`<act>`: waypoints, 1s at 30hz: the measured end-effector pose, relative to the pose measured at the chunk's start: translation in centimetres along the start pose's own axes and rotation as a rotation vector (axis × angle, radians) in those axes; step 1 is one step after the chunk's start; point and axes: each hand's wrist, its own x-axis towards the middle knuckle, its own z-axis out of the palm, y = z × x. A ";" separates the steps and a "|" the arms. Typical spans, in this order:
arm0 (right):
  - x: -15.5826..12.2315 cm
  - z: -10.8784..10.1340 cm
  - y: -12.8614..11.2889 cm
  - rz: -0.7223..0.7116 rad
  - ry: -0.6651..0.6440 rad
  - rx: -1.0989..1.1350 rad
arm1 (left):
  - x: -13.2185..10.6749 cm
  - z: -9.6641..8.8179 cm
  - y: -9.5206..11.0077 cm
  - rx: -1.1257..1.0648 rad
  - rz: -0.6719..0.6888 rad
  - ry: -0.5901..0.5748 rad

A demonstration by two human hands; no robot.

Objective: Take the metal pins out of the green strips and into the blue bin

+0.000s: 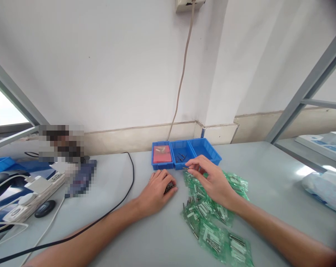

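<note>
My left hand (160,187) rests on the grey table with its fingers curled round a cluster of small dark metal parts (169,187). Between the thumb and fingertips of my right hand (211,178) is a thin brass-coloured pin (185,168), held just in front of the blue divided bin (181,167). A few dark screw-like pieces (180,158) lie in the bin's middle compartment. Under and beside my right hand spread several green-tinted plastic bags (212,235), filled with dark metal pins and white pieces. Some loose dark pins show at the left edge of the bags.
A blue box with a red sheet (161,157) adjoins the bin's left side. Across my left forearm runs a black cable (112,207). Power strips (31,196) and a black oval object (45,208) lie left. At right sits a plastic-wrapped bundle (323,191).
</note>
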 end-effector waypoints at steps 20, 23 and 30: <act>0.7 -0.9 -1.1 0.511 -0.149 1.017 | 0.2 -0.3 0.3 -0.002 0.000 -0.010; 0.7 -0.9 -1.2 0.500 -0.153 1.014 | 0.2 -0.4 0.3 -0.005 0.002 -0.011; 0.6 -0.7 -1.3 0.504 -0.162 0.996 | 0.2 -0.1 0.1 0.001 0.002 -0.007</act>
